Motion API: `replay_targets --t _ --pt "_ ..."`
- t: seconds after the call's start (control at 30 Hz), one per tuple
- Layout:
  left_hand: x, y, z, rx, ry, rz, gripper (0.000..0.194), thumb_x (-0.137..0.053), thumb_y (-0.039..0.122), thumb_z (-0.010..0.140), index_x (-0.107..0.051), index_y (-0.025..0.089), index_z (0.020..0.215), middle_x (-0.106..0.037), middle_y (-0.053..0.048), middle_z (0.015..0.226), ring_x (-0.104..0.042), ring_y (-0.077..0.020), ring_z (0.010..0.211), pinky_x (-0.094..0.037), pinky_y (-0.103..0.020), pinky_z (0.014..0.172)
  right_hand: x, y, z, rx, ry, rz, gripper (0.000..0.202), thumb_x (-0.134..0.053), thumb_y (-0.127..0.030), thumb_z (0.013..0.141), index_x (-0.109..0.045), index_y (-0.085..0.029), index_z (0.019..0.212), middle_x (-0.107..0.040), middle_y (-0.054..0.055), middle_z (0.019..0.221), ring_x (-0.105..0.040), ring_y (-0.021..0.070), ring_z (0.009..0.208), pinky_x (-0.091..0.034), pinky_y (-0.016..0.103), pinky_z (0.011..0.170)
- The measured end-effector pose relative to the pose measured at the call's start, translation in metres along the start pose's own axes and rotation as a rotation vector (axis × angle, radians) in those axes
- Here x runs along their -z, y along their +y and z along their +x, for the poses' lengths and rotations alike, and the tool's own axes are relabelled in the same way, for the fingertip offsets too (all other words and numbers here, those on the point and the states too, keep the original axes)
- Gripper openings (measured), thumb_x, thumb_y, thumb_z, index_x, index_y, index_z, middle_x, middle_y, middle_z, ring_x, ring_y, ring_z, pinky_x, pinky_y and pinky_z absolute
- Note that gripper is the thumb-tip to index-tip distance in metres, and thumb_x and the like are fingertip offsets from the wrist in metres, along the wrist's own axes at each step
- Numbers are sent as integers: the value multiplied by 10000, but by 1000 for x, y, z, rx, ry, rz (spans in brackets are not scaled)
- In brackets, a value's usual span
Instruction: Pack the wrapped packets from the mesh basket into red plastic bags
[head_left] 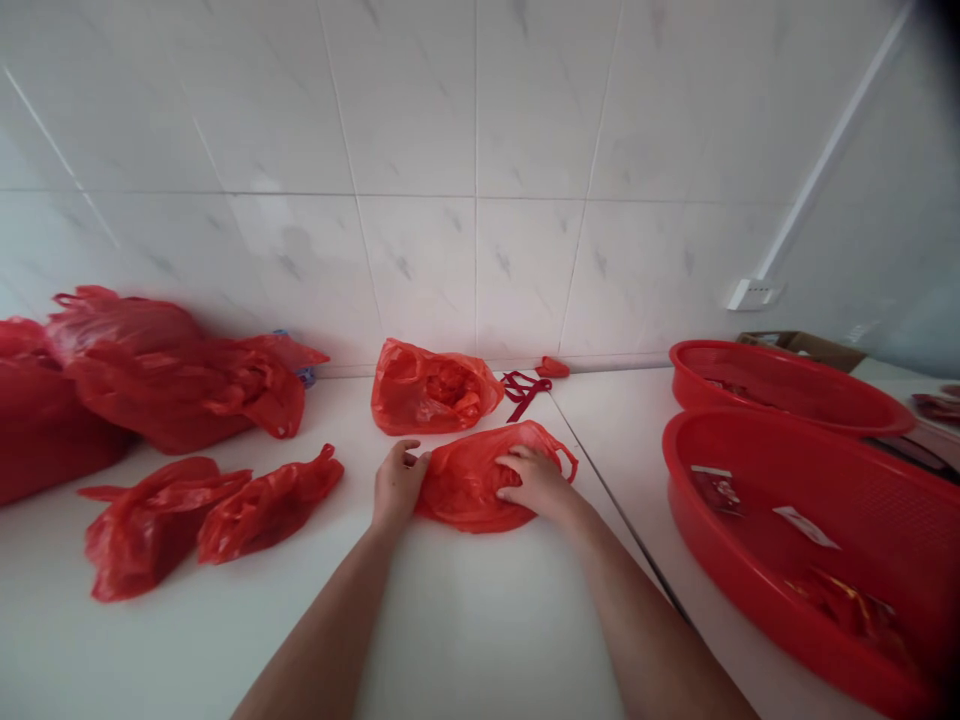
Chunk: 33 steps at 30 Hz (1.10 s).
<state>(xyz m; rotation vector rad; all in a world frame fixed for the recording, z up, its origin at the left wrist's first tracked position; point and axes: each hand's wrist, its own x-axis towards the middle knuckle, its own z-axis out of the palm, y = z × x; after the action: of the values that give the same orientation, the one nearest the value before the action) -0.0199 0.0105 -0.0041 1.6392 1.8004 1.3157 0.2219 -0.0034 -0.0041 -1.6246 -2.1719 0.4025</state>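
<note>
A thin red plastic bag [472,485] lies on the white table in front of me, crumpled, with a loop handle at its right end. What is inside cannot be made out. My left hand [397,485] is at the bag's left edge, its thumb touching the plastic and a gap between thumb and forefinger. Over the bag's right half rests my right hand [534,480], thumb and fingers apart on the plastic. Just behind sits another red plastic bag [435,390], its mouth loosely bunched.
Large filled red bags [165,370] are piled at the left, with smaller knotted bags [150,525] before them. A dark red ribbon [525,388] lies near the tiled wall. On the right, a red basket [720,560] holds several small packets; another basket [787,385] stands behind.
</note>
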Motion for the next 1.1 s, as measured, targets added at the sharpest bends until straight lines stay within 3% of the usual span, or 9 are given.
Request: replay_targets --t 0.13,0.33,0.47,0.6,0.67,0.7,0.8,0.9,1.1 --pt "-2 -6 1 0 9 -83 328 -524 471 759 -603 204 933 -522 27 644 -519 -138 592 -412 -241 565 2 -10 0 74 159 32 424 -666 -332 721 -630 -213 1127 -606 70 1152 -535 221 1087 -404 347 950" --pt "0 0 -3 -60 -108 -91 450 -628 502 663 -599 219 1012 -549 34 693 -536 -133 608 -414 -234 572 33 -37 -17 186 616 47 230 -478 -226 858 -653 -200 1005 -655 61 1015 -585 178 977 -463 331 889" --pt "-4 -6 -1 -52 -136 8 317 -604 431 682 -621 228 925 -545 41 644 -523 -129 580 -381 -234 551 70 -42 -69 152 890 -68 212 -525 -265 844 -654 -198 997 -629 80 1072 -565 203 1020 -453 374 912" --pt "-7 -9 1 -42 -116 -15 215 -566 387 710 -617 228 846 -541 37 635 -512 -129 592 -369 -237 565 101 -24 -143 53 1088 -236 268 -561 -341 822 -658 -174 1006 -628 110 1082 -586 240 998 -442 416 926" --pt "-6 -8 1 -39 -120 -21 202 -552 386 720 -615 233 836 -550 33 646 -514 -132 596 -364 -240 563 112 -6 -177 -125 1074 -348 388 -508 -443 828 -640 -168 1067 -621 128 1130 -578 288 1039 -440 452 921" --pt "-6 -7 1 -39 -126 -19 201 -550 389 722 -614 235 834 -556 31 650 -517 -134 597 -363 -241 562 116 4 -192 -249 996 -400 460 -465 -494 830 -621 -167 1113 -621 140 1141 -586 312 1030 -464 467 873" --pt "-4 -5 0 -34 -144 7 215 -543 414 727 -613 240 832 -585 21 675 -532 -143 608 -369 -245 561 118 33 -224 -537 593 -497 547 -423 -573 811 -614 -192 1154 -687 152 994 -667 315 774 -518 420 572" --pt "-3 -3 -1 -32 -151 37 256 -528 454 738 -622 242 847 -624 6 733 -557 -153 645 -383 -249 575 106 45 -240 -563 383 -519 463 -448 -540 812 -653 -254 1112 -717 118 914 -683 282 669 -504 363 482" --pt "-1 0 -3 -35 -178 72 334 -508 523 738 -634 241 866 -645 1 754 -569 -157 659 -390 -253 584 74 27 -253 -467 315 -591 477 -370 -448 881 -576 -204 1234 -707 100 1005 -699 252 768 -548 320 577"
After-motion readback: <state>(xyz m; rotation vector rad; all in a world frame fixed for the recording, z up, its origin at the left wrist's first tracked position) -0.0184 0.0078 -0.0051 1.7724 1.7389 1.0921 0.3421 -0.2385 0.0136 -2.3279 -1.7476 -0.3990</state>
